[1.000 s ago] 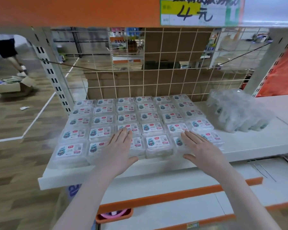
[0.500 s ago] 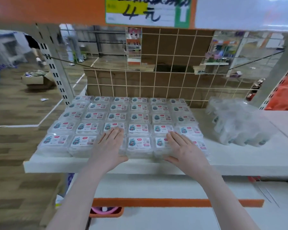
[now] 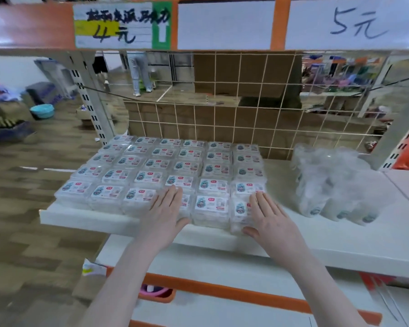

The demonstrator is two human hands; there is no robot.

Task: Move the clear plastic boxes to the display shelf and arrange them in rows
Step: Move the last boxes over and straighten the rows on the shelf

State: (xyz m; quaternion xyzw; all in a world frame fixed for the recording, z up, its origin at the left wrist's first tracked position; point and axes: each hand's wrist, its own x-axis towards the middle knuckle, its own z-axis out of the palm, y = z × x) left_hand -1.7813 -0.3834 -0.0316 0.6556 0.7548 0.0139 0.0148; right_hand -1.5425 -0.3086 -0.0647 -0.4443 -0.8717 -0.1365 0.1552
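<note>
Several clear plastic boxes [image 3: 149, 164] with white labels lie in tidy rows on the left part of the white display shelf [image 3: 281, 241]. My left hand [image 3: 167, 212] lies flat with straight fingers on a box in the front row, thumb at the shelf's front edge. My right hand [image 3: 268, 218] lies flat on the front right box [image 3: 240, 208], its thumb against that box's front face. Between my hands a front box [image 3: 210, 206] shows its label.
A clear plastic bag [image 3: 333, 182] with more boxes sits on the shelf to the right. A wire grid panel [image 3: 246, 123] backs the shelf. Overhead runs an orange shelf edge with price signs [image 3: 118, 25]. Lower shelves lie below. People stand beyond.
The view has swung left and tilted up, so the boxes and my hands now sit further right. Both hands stay flat on the front row of boxes.
</note>
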